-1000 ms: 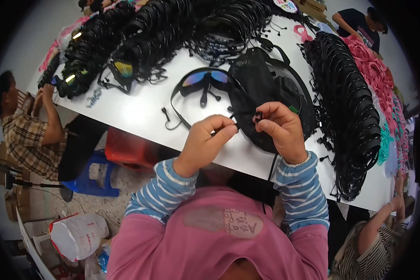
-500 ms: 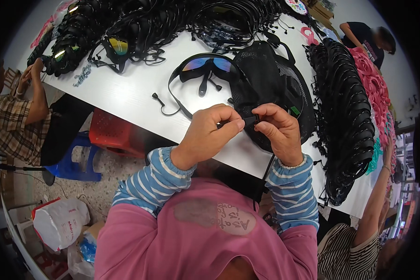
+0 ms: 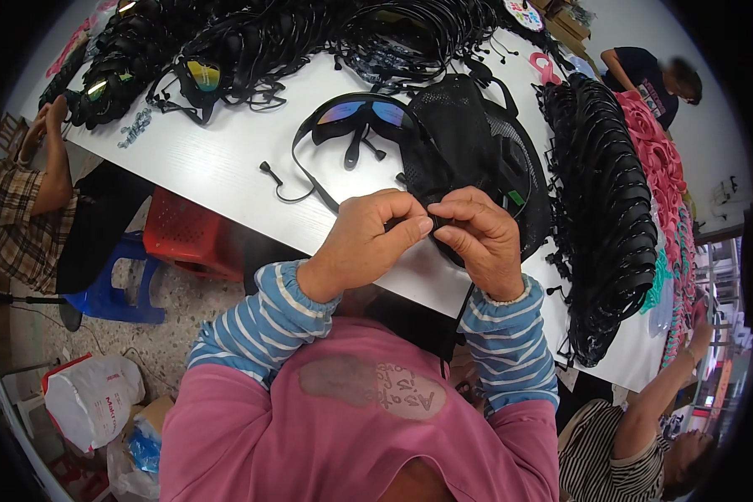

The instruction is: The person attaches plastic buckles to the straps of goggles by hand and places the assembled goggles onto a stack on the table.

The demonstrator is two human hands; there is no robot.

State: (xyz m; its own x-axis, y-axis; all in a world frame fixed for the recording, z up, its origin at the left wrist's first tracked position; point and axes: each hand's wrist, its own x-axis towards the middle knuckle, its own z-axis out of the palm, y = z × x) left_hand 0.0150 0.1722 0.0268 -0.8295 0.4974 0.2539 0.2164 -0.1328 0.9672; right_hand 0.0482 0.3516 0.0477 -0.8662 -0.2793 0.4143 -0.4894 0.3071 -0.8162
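Head view shows two bare hands meeting just above the near edge of a white table. Left hand pinches a small black piece between thumb and forefinger; right hand grips at the same piece with its fingertips, from the right side. Most of this piece is covered by the fingers, so I cannot tell its exact form.

In my judgement, the piece could slip out, because it is small and only the fingertips hold it. The hands also hide it, so a misalignment could be hard to notice. A black cord hangs near the right wrist, and it might catch on the sleeve.

Just beyond the hands lies a black mesh item, soft and folded, with a rounded, net-like part to its right. To its left stand goggles with a smooth, shiny lens, blue and purple; their thin strap bends in a loop toward the left hand. Farther right, a long pile of black straps looks glossy and curved, and beside it pink straps lie tangled.
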